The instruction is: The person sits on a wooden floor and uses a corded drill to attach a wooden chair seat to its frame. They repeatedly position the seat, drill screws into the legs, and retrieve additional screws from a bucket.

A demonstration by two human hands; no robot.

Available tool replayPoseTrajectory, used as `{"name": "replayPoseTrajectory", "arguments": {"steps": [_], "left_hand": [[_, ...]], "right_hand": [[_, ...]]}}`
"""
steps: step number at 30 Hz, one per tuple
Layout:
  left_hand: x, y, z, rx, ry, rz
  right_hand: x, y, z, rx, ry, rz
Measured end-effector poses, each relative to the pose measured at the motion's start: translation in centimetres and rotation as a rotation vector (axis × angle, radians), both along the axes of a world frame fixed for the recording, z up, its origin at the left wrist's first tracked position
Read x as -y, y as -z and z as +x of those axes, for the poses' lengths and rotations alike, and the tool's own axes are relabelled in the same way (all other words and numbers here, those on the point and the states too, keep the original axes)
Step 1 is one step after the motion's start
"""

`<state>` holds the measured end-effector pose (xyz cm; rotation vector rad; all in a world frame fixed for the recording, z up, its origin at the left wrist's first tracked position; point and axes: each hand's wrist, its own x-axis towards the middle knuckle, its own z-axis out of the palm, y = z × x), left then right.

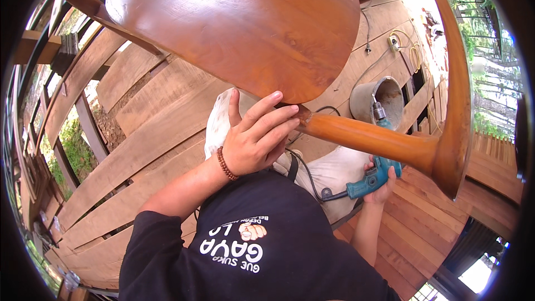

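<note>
A brown polished wooden chair lies tipped in front of me, its rounded seat [234,22] filling the upper middle of the view. My left hand [259,136], with a bead bracelet on the wrist, rests flat with fingers spread against the seat's lower edge where a chair rail [368,136] joins it. My right hand [384,181] grips a teal electric drill [373,175] just below that rail, the chuck pointing upward behind the rail. A curved leg [454,78] runs down the right side.
I am on a deck of wooden planks [139,134] with a railing at the left. A grey bucket [379,97] stands behind the rail. Cables and a coiled yellow cord [412,56] lie farther back. The drill's black cord [312,181] runs across my lap.
</note>
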<state>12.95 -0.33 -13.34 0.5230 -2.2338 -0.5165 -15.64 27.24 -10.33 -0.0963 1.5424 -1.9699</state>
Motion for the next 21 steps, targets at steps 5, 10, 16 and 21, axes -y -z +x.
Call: {"name": "replayPoseTrajectory", "arguments": {"steps": [5,10,16,21], "left_hand": [[-1.2,-1.6,-1.8,0.103,-0.036,-0.001],[-1.3,-4.7,-3.0,0.256,0.019,0.035],[4.3,-6.8,-3.1,0.264,0.155,0.186],[11.2,-9.4,-7.3,0.506,0.165,-0.009]], "right_hand": [[0.9,0.8,-0.5,0.006,0.094,0.026],[4.1,0.5,-1.8,0.017,-0.008,-0.058],[9.3,2.5,-5.3,0.096,0.138,0.061],[17.7,11.5,-8.3,0.312,0.169,-0.166]]}}
